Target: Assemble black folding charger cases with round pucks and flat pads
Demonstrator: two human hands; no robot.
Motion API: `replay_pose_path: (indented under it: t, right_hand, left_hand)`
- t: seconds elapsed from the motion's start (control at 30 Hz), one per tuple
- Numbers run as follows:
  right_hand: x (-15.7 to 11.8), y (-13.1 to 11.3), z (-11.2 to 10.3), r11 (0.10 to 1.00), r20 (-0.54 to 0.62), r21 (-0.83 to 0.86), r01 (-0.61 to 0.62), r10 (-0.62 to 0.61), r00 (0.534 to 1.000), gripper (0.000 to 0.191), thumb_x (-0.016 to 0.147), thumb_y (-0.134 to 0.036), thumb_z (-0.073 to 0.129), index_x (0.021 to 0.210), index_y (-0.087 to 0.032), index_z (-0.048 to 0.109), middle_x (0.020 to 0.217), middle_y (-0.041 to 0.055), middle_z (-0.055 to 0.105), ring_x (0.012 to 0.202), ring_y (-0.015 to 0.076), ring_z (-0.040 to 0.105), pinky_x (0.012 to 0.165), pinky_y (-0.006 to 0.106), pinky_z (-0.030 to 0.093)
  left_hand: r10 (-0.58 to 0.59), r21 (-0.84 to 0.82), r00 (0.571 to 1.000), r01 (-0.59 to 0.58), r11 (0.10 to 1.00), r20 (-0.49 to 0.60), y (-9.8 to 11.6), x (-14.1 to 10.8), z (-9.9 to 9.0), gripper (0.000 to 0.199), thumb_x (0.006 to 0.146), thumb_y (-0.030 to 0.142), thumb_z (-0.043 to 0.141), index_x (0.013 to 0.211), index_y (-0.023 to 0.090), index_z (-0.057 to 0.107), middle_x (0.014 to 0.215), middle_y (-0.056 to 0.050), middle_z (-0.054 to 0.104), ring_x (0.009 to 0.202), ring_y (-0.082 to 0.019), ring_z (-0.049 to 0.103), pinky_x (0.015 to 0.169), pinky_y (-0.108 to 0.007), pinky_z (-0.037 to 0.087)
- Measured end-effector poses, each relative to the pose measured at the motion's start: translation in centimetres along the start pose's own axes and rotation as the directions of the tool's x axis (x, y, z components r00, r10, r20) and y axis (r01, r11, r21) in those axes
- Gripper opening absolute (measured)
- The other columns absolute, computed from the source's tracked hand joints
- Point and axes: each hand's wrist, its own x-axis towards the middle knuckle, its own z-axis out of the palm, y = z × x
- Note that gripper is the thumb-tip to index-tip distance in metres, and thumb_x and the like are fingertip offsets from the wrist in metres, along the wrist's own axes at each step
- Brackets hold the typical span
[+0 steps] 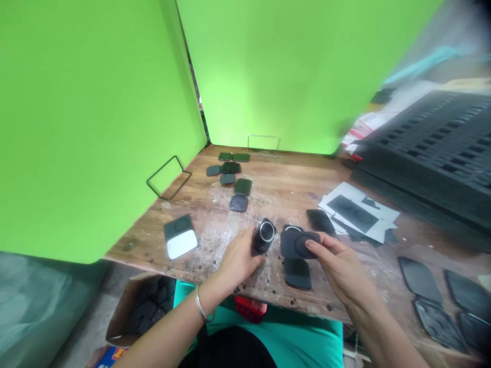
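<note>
Black cylindrical object [264, 236] closed in left hand's [242, 256] grip; its lower end hidden. One dark rectangular sheet with circular mark [293, 244] pinched in right hand's [337, 260] grip, above wooden desk [215, 230], partly covering one white-ringed piece [293, 228].

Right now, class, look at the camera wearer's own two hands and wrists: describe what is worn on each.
The left hand and right hand are gloveless, and no sleeves show. A slim, silvery bangle circles the left wrist; nothing is visible on the right.
</note>
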Motion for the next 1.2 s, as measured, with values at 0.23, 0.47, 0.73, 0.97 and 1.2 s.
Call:
replay_pose_path:
  t: [0.23,0.47,0.73,0.97,1.2]
  right_hand:
    - [-0.2,-0.7,1.4,0.989,0.061,-0.011,-0.147,0.148,0.987,0.040,0.051,-0.043,0.092,0.081,-0.019,0.078,0.100,0.0060,0.071,0.090,0.0197,0.059,0.081,0.029,0.046]
    - [-0.5,-0.7,4.4,0.924,0.256,-0.096,-0.370,0.382,0.888,0.038,0.043,-0.039,0.093,0.062,-0.014,0.071,0.072,0.0048,0.069,0.066,0.0125,0.057,0.066,0.024,0.044]
    - [-1.3,0.7,5.3,0.892,0.288,-0.143,-0.429,0.452,0.844,0.040,0.047,-0.042,0.091,0.061,-0.014,0.065,0.061,0.0015,0.062,0.057,0.0104,0.051,0.056,0.023,0.040]
    - [-1.3,0.9,5.3,0.892,0.277,-0.189,-0.411,0.450,0.849,0.041,0.047,-0.043,0.089,0.061,-0.015,0.063,0.062,0.0015,0.061,0.059,0.0117,0.052,0.058,0.025,0.041]
    - [-1.2,1.4,4.9,0.898,0.286,-0.252,-0.360,0.425,0.859,0.041,0.053,-0.048,0.085,0.065,-0.016,0.064,0.061,0.0022,0.062,0.061,0.0151,0.056,0.060,0.028,0.046]
  left_hand:
    - [-0.069,-0.386,0.962,0.171,0.906,0.262,-1.2,-1.8,-3.7,0.028,0.079,0.031,0.062,0.100,0.013,0.067,0.090,-0.009,0.071,0.079,-0.022,0.066,0.075,-0.033,0.052]
    - [-0.049,-0.671,0.809,0.518,0.530,0.586,-1.6,-5.2,-4.3,0.032,0.069,0.024,0.071,0.098,0.013,0.065,0.080,-0.011,0.073,0.072,-0.021,0.071,0.066,-0.030,0.056]
    - [-0.011,-0.686,0.795,0.530,0.499,0.607,-2.3,-6.0,-3.8,0.029,0.070,0.018,0.065,0.098,0.011,0.067,0.074,-0.012,0.075,0.069,-0.022,0.073,0.067,-0.030,0.059]
    - [-0.043,-0.655,0.790,0.535,0.533,0.611,-1.8,-6.1,-3.9,0.035,0.068,0.019,0.065,0.101,0.011,0.068,0.072,-0.011,0.075,0.067,-0.021,0.073,0.066,-0.029,0.059]
    - [-0.054,-0.644,0.786,0.541,0.541,0.615,-1.6,-6.0,-3.7,0.042,0.067,0.020,0.066,0.107,0.011,0.067,0.074,-0.011,0.075,0.067,-0.020,0.072,0.065,-0.029,0.058]
